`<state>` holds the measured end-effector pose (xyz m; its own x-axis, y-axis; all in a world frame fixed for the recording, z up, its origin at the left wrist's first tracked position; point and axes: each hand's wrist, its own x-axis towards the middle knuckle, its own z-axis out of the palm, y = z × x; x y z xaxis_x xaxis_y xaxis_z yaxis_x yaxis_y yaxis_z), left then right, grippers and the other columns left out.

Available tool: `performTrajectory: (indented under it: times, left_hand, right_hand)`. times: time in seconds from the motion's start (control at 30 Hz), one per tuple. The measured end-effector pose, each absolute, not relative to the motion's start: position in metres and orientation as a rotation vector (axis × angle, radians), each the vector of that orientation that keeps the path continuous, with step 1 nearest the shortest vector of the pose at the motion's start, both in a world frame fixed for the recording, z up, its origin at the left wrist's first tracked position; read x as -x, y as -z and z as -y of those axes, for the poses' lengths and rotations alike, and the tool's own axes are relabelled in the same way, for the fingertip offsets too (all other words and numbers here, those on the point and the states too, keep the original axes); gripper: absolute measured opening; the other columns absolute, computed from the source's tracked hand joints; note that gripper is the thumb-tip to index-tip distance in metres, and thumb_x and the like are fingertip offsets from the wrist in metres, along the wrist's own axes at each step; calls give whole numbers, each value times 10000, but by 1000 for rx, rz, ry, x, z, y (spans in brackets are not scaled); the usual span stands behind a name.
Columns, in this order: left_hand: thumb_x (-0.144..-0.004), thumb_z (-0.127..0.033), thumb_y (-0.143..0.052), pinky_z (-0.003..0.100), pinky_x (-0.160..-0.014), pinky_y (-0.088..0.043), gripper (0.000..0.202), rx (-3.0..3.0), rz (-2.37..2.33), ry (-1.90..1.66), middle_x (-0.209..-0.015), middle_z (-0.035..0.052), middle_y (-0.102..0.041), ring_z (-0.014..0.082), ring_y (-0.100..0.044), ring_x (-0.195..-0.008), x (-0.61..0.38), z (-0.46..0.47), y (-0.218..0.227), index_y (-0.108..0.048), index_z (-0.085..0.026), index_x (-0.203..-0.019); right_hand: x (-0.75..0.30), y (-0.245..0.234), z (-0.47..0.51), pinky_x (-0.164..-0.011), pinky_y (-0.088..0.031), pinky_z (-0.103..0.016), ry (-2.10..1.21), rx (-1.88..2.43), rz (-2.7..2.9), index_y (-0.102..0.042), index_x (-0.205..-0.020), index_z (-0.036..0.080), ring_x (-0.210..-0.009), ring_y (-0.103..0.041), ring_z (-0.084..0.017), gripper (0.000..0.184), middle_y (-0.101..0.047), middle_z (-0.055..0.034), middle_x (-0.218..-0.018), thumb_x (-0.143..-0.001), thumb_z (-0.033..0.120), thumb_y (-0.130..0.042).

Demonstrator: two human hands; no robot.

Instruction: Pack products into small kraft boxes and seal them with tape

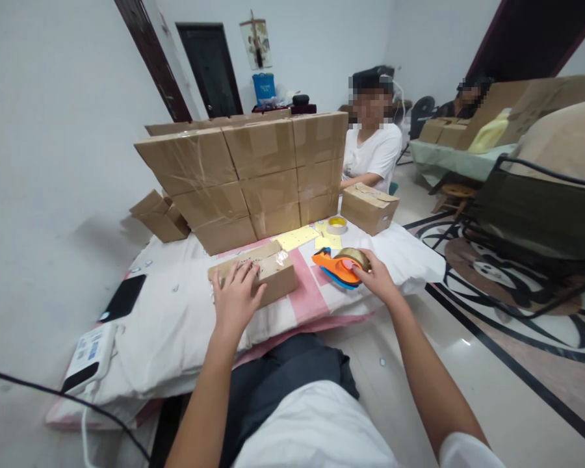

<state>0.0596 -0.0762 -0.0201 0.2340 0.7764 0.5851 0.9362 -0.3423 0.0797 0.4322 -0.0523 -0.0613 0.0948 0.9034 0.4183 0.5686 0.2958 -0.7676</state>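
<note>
Head view. Small cardboard box point(268, 270) near the front edge of the table point(175, 325), directly under the left hand point(236, 296). Palm over the box's near left corner, fingers spread flat across the top; open, pressing down, gripping nothing.

Just right of the box, orange tape dispenser point(338, 266) on a pink stripe of the cloth, close to the box but apart from it. Right hand point(377, 279) at the dispenser's right end, half closed: fingers curled over the tape roll point(355, 258) mounted on it, thumb on the near side. Holds the dispenser as it rests on the table.

Behind both, toward the far edge, a wall of stacked cartons point(253, 175), three high. Between that wall and the dispenser, yellow sheets point(299, 237) and a loose roll of tape point(337, 225). At the far right corner, another carton point(369, 207), in front of a seated person in a white shirt point(373, 153). Black phone point(123, 297) at the left edge; white device point(88, 354) at the near left corner.
</note>
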Motion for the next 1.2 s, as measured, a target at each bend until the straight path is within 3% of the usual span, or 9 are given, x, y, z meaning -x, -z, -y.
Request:
performTrajectory:
  times: [0.1,0.17,0.27,0.37,0.53,0.67,0.77,1.0,1.2]
  left_hand:
    - [-953,-406,-583,539,-1212,-203,342,2359,1467,943,-1358,80,-667,290,-534,-1354,-103,84,6,-627,-246,-1253]
    - [-898,-489,-657,487,-1192,-264,520,2620,1354,936,-1365,90,-660,274,-571,-1305,-140,87,1,-560,-239,-1343]
    - [-790,-547,-759,454,-1108,-368,720,2822,1316,914,-1296,109,-692,290,-621,-1208,-189,89,5,-519,-205,-1376]
    - [-765,-517,-789,461,-1043,-404,633,2788,1351,1007,-1108,86,-747,289,-667,-1059,-217,90,14,-578,-198,-1269]
    - [-783,-329,-748,484,-1013,-389,385,2660,1433,1149,-1062,101,-735,307,-661,-1031,-222,88,27,-623,-199,-1123]
    - [-797,-377,-718,462,-914,-418,334,2580,1537,1235,-898,84,-734,306,-674,-897,-221,91,40,-643,-202,-1071]
    - [-804,-408,-708,454,-849,-428,330,2543,1619,1316,-874,100,-723,316,-668,-858,-222,98,51,-652,-193,-1047]
    - [-844,-451,-683,408,-861,-490,245,2793,1529,1542,-937,62,-691,264,-645,-927,-215,104,72,-656,-237,-961]
    - [-889,-471,-621,443,-1001,-482,246,2857,1555,1804,-1056,80,-647,263,-604,-1100,-214,93,86,-741,-259,-919]
  right_hand:
    - [-432,31,71,-939,-519,-395,-362,1280,1849,-586,-1279,202,-1050,-650,-268,481,-673,-88,-1182,-798,215,-603]
    - [-429,11,84,-988,-492,-396,-343,1189,1939,-588,-1263,213,-1102,-629,-262,521,-658,-76,-1190,-753,121,-536]
    - [-422,-10,100,-1029,-471,-406,-335,1100,1975,-586,-1250,225,-1128,-613,-248,599,-644,-67,-1187,-687,58,-464]
    - [-415,-9,113,-1051,-464,-434,-142,1185,1780,-579,-1244,226,-1177,-576,-261,640,-602,-88,-1228,-641,46,-464]
    - [-392,39,135,-753,-571,-379,-42,1311,1131,-544,-997,211,-830,-629,-228,304,-595,-48,-929,-727,195,-683]
    - [-374,67,143,-918,-568,-405,-374,1094,974,-561,-1102,210,-1029,-684,-248,266,-677,-100,-1088,-875,307,-660]
    - [-364,68,138,-894,-580,-413,-608,1051,962,-643,-1014,197,-982,-713,-279,235,-737,-101,-1016,-885,391,-670]
    - [-350,63,119,-864,-615,-420,-873,853,871,-732,-1091,199,-961,-737,-299,401,-771,-111,-1073,-856,518,-669]
    - [-350,68,104,-837,-623,-436,-839,836,812,-763,-923,189,-796,-749,-286,654,-776,-132,-872,-852,791,-519]
